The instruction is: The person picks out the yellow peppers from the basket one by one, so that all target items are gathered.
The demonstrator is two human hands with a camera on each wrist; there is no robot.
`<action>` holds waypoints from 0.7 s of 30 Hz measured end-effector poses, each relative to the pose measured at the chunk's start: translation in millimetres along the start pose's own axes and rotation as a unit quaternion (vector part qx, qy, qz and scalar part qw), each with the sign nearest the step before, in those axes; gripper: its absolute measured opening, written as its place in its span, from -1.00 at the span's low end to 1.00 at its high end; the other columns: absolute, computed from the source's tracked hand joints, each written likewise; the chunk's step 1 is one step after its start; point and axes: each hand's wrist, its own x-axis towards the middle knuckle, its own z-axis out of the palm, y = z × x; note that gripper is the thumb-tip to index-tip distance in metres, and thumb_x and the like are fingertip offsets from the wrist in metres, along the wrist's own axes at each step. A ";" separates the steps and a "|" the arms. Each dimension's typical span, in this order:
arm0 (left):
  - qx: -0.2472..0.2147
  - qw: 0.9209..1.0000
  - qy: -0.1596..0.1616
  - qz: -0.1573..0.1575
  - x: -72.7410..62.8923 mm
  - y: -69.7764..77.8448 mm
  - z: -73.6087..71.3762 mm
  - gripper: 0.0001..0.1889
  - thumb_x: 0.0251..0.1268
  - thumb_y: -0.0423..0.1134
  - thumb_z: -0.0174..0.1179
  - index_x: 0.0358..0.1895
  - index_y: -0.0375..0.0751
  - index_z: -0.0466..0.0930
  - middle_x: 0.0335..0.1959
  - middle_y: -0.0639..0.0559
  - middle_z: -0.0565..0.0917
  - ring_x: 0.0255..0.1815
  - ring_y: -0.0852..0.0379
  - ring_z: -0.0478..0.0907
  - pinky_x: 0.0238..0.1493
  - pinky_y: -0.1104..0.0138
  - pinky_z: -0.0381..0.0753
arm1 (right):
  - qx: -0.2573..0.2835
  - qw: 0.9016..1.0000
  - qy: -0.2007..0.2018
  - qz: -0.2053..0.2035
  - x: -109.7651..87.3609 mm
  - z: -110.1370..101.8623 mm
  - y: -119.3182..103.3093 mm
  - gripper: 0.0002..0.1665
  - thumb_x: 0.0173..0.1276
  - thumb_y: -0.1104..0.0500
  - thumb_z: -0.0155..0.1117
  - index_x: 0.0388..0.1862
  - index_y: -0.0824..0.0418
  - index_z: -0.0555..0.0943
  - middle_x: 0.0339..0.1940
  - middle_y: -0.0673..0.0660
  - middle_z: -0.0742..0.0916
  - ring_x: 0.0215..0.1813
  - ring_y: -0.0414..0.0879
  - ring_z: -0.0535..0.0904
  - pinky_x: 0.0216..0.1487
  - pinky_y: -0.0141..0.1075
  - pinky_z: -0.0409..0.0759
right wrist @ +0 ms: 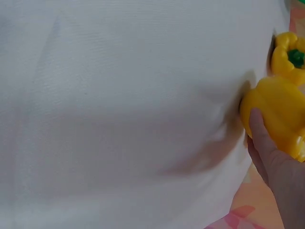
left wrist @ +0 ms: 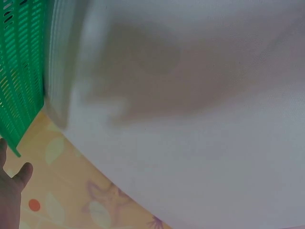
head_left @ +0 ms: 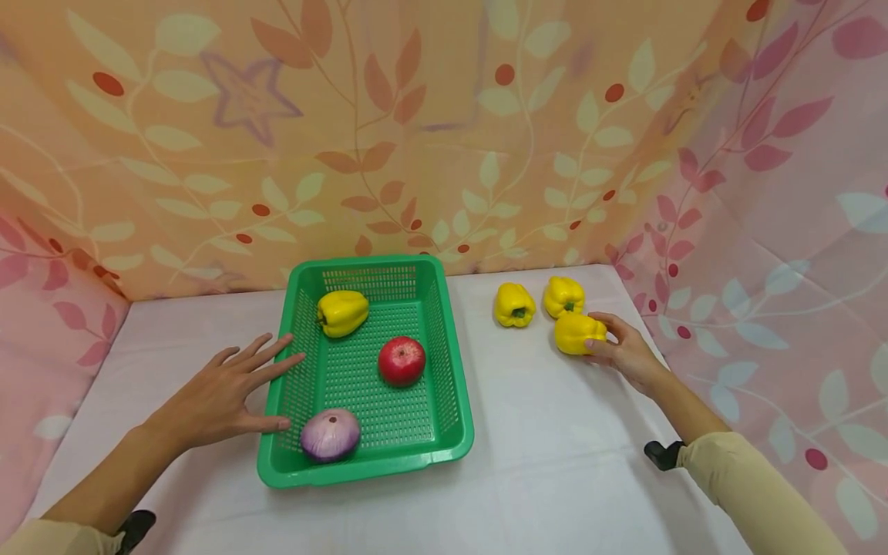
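Observation:
With thumb and fingers, my right hand (head_left: pixel 633 357) holds a yellow bell pepper (head_left: pixel 577 333) near the table's right side. In the right wrist view, the thumb lies against this pepper (right wrist: pixel 276 109). Two other yellow bell peppers, one (head_left: pixel 514 305) to the left and one (head_left: pixel 563 296) just behind, rest on the table. My left hand (head_left: pixel 215 397) is spread with straight fingers at the left rim of a green basket (head_left: pixel 458 401); whether it touches the rim I cannot tell. Inside lie a yellow bell pepper (head_left: pixel 343 313), a red pomegranate-like fruit (head_left: pixel 401 361) and a purple-white eggplant-like vegetable (head_left: pixel 331 435).
A white cloth covers the table (head_left: pixel 541 447). Patterned curtains hang behind it, with a pink one (head_left: pixel 784 254) close along the right edge. The perforated basket stands left of the middle, its walls raised around its contents.

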 end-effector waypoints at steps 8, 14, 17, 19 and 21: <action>0.001 1.000 -0.002 -0.001 0.2 -0.2 0.0 0.00 -0.02 0.44 0.32 0.53 0.15 0.24 0.56 -0.03 0.22 0.51 -0.24 0.17 0.21 -0.28 0.31 | 0.033 0.997 0.053 0.045 1.3 1.4 -1.3 -0.27 0.50 -0.19 0.11 0.42 0.21 0.21 0.48 0.26 0.21 0.46 0.19 0.13 0.32 0.10 0.38; 0.000 1.000 -0.003 -0.001 0.5 -0.7 0.1 0.00 -0.02 0.43 0.32 0.54 0.15 0.23 0.56 -0.03 0.21 0.50 -0.27 0.18 0.21 -0.28 0.31 | 0.000 0.995 0.061 0.082 0.7 -0.5 -0.3 -0.12 0.52 -0.13 0.14 0.57 0.24 0.04 0.58 0.36 0.09 0.48 0.29 0.14 0.35 0.10 0.36; 0.000 1.000 0.000 0.001 0.5 -0.7 -0.1 0.00 -0.01 0.43 0.32 0.53 0.14 0.24 0.56 -0.04 0.22 0.49 -0.27 0.19 0.21 -0.26 0.32 | -0.022 0.994 0.060 0.094 -0.6 -2.9 1.7 -0.05 0.50 -0.15 0.16 0.62 0.22 -0.02 0.58 0.37 0.09 0.47 0.28 0.16 0.41 0.07 0.30; 0.000 1.000 0.002 0.003 0.5 -0.6 -0.5 0.00 -0.02 0.43 0.32 0.53 0.13 0.25 0.56 -0.05 0.22 0.49 -0.28 0.19 0.20 -0.25 0.32 | -0.043 0.992 0.066 0.101 -1.4 -4.3 2.9 -0.01 0.46 -0.19 0.19 0.62 0.22 -0.01 0.57 0.37 0.13 0.44 0.27 0.19 0.45 0.05 0.26; 0.000 1.000 0.003 0.004 0.5 -0.4 -0.9 0.00 -0.01 0.43 0.32 0.53 0.13 0.25 0.55 -0.06 0.22 0.49 -0.28 0.19 0.20 -0.25 0.32 | -0.066 0.990 0.074 0.104 -1.8 -5.5 3.9 0.04 0.43 -0.25 0.20 0.61 0.25 0.01 0.55 0.38 0.16 0.41 0.26 0.21 0.47 0.05 0.24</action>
